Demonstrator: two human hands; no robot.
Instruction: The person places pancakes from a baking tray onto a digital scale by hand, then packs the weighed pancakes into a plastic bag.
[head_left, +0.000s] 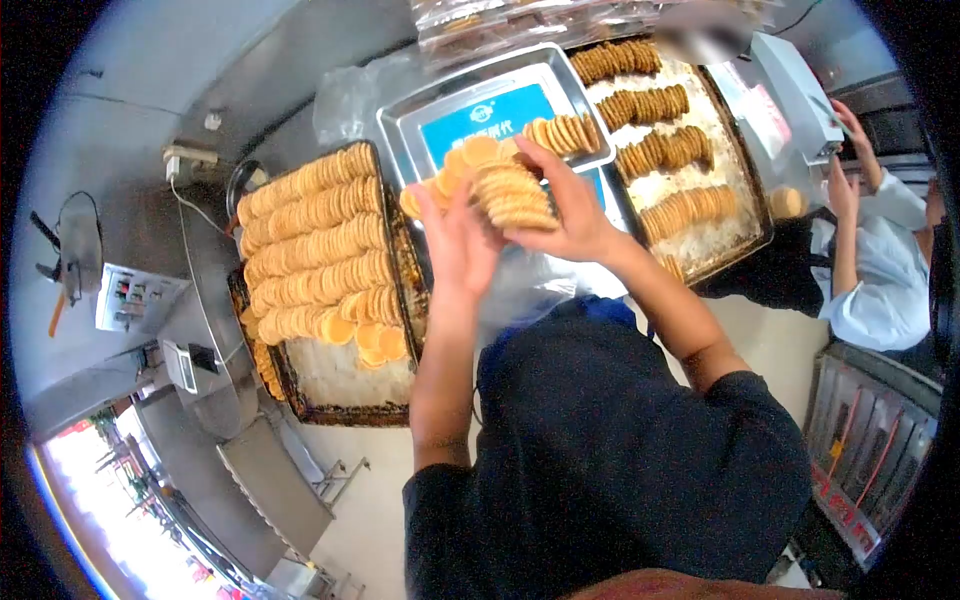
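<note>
Round, thin golden cookies (512,194) form a stack held between my two hands, over the near edge of a metal tray (391,130). My right hand (578,212) is closed around the stack's right side. My left hand (462,240), slightly blurred, presses on its left side, with more loose cookies (478,152) just above its fingers. A blue printed sheet (455,128) lies in the metal tray, and a row of cookies (562,134) rests at the tray's right side.
At left, a dark baking tray (345,395) bears several rows of cookies. Another baking tray (735,215) at right holds browner rows. Plastic packages (560,25) lie at the back. At far right, a co-worker's hands (850,160) are beside a white machine (797,95).
</note>
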